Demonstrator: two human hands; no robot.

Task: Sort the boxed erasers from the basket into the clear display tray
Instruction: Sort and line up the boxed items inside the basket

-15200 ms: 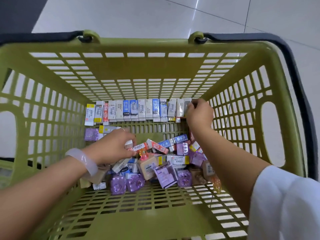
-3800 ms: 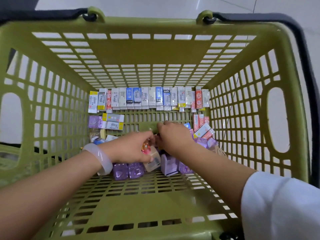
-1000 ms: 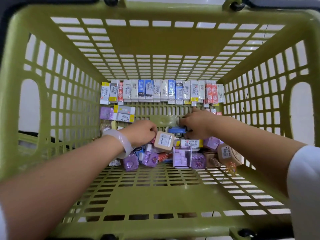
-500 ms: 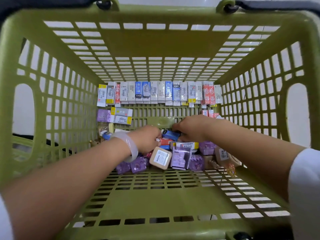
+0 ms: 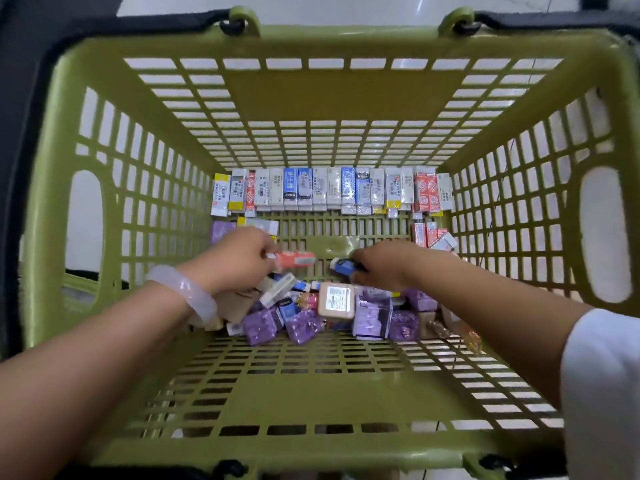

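Inside the olive-green slotted plastic basket [image 5: 104, 237], a row of upright boxed erasers [image 5: 332, 190] lines the far wall. Left hand [image 5: 239, 259] pinches a red boxed eraser [image 5: 294, 259]; right hand [image 5: 381, 265] grips a blue boxed eraser [image 5: 343, 265]. Best slot each upright beside its colour; no clear tray shows.

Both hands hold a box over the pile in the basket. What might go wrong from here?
The left hand pinches the red box by one end only, so it may slip. The right hand covers most of the blue box; its grip is unclear. Either forearm might nudge the loose pile.
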